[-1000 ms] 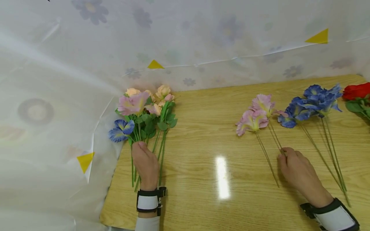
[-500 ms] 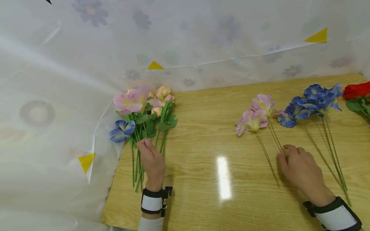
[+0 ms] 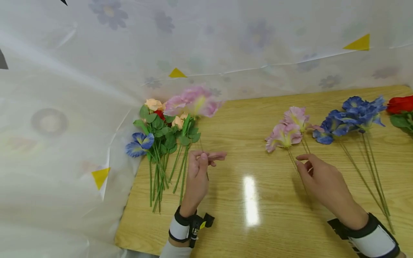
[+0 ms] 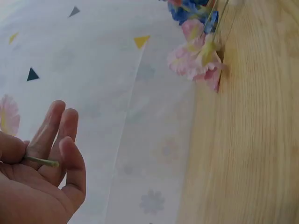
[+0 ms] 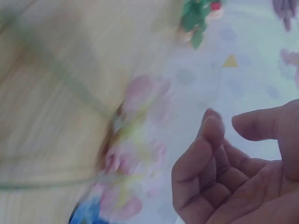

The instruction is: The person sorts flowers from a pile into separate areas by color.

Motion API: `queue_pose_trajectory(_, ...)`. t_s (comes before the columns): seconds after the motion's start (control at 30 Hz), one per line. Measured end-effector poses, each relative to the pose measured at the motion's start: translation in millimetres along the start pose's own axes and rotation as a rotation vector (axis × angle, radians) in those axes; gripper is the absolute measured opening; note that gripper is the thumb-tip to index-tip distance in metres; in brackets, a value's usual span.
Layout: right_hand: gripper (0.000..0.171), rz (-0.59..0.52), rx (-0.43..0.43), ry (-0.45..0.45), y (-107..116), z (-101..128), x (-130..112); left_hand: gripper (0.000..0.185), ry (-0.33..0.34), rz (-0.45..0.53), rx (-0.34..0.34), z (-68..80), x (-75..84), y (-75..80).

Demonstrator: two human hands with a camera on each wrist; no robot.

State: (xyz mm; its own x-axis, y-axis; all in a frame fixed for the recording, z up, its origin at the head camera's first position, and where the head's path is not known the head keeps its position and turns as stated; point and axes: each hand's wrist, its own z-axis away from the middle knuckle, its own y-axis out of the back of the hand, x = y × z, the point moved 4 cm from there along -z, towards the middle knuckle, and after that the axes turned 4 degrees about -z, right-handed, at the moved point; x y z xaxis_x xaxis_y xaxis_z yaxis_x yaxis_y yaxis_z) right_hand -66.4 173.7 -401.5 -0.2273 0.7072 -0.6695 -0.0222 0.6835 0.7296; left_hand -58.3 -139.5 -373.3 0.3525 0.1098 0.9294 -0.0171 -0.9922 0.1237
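My left hand (image 3: pixel 197 172) pinches the thin stem of a pink iris (image 3: pixel 198 102) between thumb and forefinger, its bloom raised beside the left-hand flowers. In the left wrist view the stem's cut end (image 4: pixel 49 162) pokes out past the thumb and the other fingers are spread. My right hand (image 3: pixel 326 182) hovers over the stems of two more pink irises (image 3: pixel 285 134) lying on the table. The right wrist view shows its thumb and forefinger (image 5: pixel 212 130) apart, with nothing between them.
At the left of the wooden table (image 3: pixel 232 150) lie peach roses (image 3: pixel 154 104), a red bloom (image 3: pixel 159 114) and a blue iris (image 3: pixel 140 144), stems toward me. Several blue irises (image 3: pixel 361 111) and a red rose (image 3: pixel 400 104) lie at the right. A flower-printed sheet (image 3: pixel 226 43) rises behind.
My left hand has lifted the pink iris off the left-hand flowers and carried it rightward. My right hand has shifted slightly left along the pink irises' stems.
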Motion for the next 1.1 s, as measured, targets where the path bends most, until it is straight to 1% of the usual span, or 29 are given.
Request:
queue_pose_trajectory(0.1, 0.024, -0.121, -0.052, 0.044, -6.7, -3.5, -20.0, 0.015, -0.014, 0.040, -0.087, -2.1, 12.4, -20.7)
queue_pose_trajectory(0.17, 0.021, -0.206, -0.095, 0.075, -14.1, -4.5, -32.3, 0.014, -0.030, 0.061, -0.130, -3.0, 21.9, -32.4)
queue_pose_trajectory(0.27, 0.021, -0.338, -0.167, 0.114, -26.9, -4.3, -49.8, 0.014, -0.034, 0.111, -0.189, -3.4, 33.8, -47.4)
queue_pose_trajectory(0.4, 0.024, -0.494, -0.255, 0.105, -42.2, -4.0, -69.8, 0.016, -0.009, 0.191, -0.268, -3.1, 41.0, -63.7)
queue_pose_trajectory(0.5, 0.024, -0.618, -0.304, 0.107, -49.6, -4.5, -82.1, 0.015, -0.016, 0.250, -0.313, -3.7, 43.5, -73.1)
queue_pose_trajectory(0.57, 0.025, -0.721, -0.331, 0.124, -52.5, -5.1, -88.9, 0.013, -0.033, 0.269, -0.327, -4.3, 44.5, -77.6)
queue_pose_trajectory(0.63, 0.024, -0.805, -0.336, 0.145, -53.7, -6.0, -94.0, 0.011, -0.055, 0.275, -0.328, -4.8, 45.6, -80.7)
queue_pose_trajectory(0.73, 0.021, -0.902, -0.317, 0.171, -52.7, -6.8, -98.5, 0.009, -0.064, 0.285, -0.317, -4.9, 46.9, -83.2)
queue_pose_trajectory(0.8, 0.018, -0.945, -0.298, 0.198, -50.6, -6.8, -100.5, 0.008, -0.055, 0.297, -0.311, -4.9, 47.9, -84.0)
queue_pose_trajectory(0.9, 0.017, -0.985, -0.289, 0.253, -47.0, -5.7, -103.2, 0.007, -0.061, 0.239, -0.299, -5.8, 51.7, -83.9)
queue_pose_trajectory(1.0, 0.021, -1.007, -0.299, 0.277, -45.5, -4.6, -104.1, 0.006, -0.089, 0.090, -0.280, -6.8, 57.1, -82.9)
queue_pose_trajectory(1.1, 0.024, -1.006, -0.295, 0.265, -45.1, -3.7, -103.5, 0.006, -0.096, -0.007, -0.270, -7.4, 61.1, -81.9)
